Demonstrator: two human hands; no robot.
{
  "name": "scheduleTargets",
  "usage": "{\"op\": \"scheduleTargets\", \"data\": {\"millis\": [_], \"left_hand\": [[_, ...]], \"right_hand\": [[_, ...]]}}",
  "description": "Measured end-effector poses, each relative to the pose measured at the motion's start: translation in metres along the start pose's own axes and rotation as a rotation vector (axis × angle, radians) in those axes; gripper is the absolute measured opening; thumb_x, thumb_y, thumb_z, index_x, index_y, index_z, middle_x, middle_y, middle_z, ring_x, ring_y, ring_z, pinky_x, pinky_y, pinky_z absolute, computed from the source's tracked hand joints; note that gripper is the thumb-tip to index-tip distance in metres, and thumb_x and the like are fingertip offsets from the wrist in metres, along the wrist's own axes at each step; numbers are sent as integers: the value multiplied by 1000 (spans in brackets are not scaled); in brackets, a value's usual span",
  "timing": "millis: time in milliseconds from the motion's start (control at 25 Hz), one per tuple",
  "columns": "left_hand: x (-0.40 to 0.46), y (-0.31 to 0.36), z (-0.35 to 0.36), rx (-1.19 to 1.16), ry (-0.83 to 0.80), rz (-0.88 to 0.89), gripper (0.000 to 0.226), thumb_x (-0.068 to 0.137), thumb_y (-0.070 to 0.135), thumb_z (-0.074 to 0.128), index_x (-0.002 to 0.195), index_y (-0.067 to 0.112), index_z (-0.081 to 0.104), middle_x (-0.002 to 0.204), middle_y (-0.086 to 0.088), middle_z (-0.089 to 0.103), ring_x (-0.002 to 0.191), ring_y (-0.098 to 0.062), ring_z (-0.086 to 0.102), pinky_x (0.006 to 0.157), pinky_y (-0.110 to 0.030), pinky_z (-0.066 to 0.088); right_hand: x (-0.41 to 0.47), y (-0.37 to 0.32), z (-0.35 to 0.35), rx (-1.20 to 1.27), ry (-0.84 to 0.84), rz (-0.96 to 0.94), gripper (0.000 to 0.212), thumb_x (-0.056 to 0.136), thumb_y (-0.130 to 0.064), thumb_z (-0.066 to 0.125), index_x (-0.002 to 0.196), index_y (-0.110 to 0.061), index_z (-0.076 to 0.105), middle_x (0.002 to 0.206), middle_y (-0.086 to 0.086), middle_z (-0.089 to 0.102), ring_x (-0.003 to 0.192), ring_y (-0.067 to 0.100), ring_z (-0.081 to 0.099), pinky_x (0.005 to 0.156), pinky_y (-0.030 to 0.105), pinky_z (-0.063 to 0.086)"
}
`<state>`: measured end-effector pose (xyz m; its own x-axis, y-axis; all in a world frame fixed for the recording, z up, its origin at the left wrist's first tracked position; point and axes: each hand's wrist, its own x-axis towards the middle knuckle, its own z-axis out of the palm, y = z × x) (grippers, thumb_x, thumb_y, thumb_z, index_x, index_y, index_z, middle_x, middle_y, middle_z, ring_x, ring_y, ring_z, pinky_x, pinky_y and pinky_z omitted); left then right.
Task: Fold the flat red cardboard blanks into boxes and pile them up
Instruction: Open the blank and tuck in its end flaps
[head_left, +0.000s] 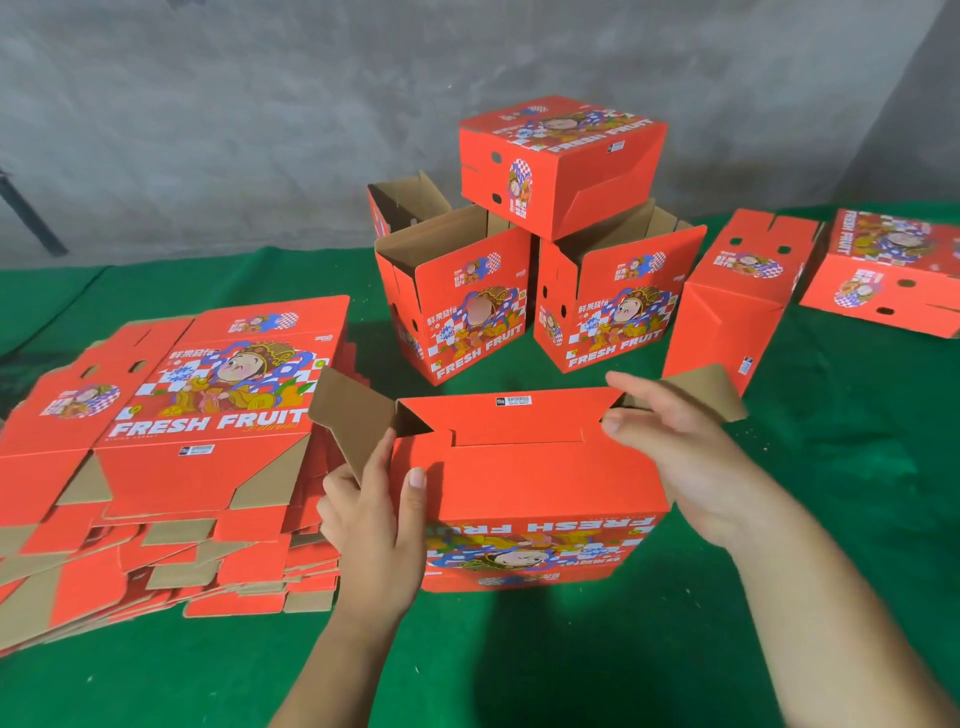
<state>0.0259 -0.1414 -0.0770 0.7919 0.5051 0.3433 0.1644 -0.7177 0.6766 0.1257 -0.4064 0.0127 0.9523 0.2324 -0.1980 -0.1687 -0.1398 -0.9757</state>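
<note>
Both forearms are reaching in from the bottom edge toward the box in hand (524, 483), which is sitting upside down on the green cloth (831, 493), its bottom flaps partly folded and its "FRESH FRUIT" print reading inverted.

Going left to right: the stack of flat blanks (171, 447) is lying at far left, its top sheet showing a cartoon figure, Chinese characters too small to read and "FRESH FRUIT". The left hand (374, 514) is gripping the box's left corner, thumb pressing on the red panel, fingers curling behind the brown side flap (353, 415). Beyond, the pile of finished boxes (535, 270) is standing with 1 box resting across 2 open ones. The right hand (670, 447) is hovering with fingers spread and relaxed, fingertips touching the right corner of the flap. At far right, 2 more boxes (810, 275) are lying on their sides.

A likely risk: if the side flaps are pushed down unevenly, the tabs may fail to lock and the bottom could spring open. A barcode label is sitting near the flap's far edge.
</note>
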Motion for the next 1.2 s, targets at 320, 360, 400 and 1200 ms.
{"op": "scheduleTargets", "data": {"millis": [320,360,400,1200], "left_hand": [[-5,9,-1,-26,-39,45,79,96,72,32,162,28,33,125,-5,36,119,-24,31,106,-44,26],[-7,10,0,-35,-42,67,82,96,73,33,163,27,30,124,1,32,120,-21,30,104,-38,24],[-9,11,2,-53,-44,91,84,97,75,32,164,26,26,121,7,29,120,-18,28,102,-33,21],[-6,14,-1,-83,39,31,69,95,59,45,152,20,51,124,-3,34,120,-18,31,107,-34,24]], "right_hand": [[3,-15,-19,-340,147,-50,6,89,-34,77,95,-33,75,107,2,73,102,20,68,87,36,51],[3,-15,-19,-402,168,-57,10,88,-39,77,94,-33,72,104,-1,73,98,19,68,88,39,52],[3,-15,-18,-471,185,-54,16,86,-45,77,94,-34,69,99,-5,74,94,18,69,86,40,52],[-9,-18,-27,-123,-131,21,42,93,-18,72,131,-36,69,127,29,62,116,20,67,111,29,40]]}}
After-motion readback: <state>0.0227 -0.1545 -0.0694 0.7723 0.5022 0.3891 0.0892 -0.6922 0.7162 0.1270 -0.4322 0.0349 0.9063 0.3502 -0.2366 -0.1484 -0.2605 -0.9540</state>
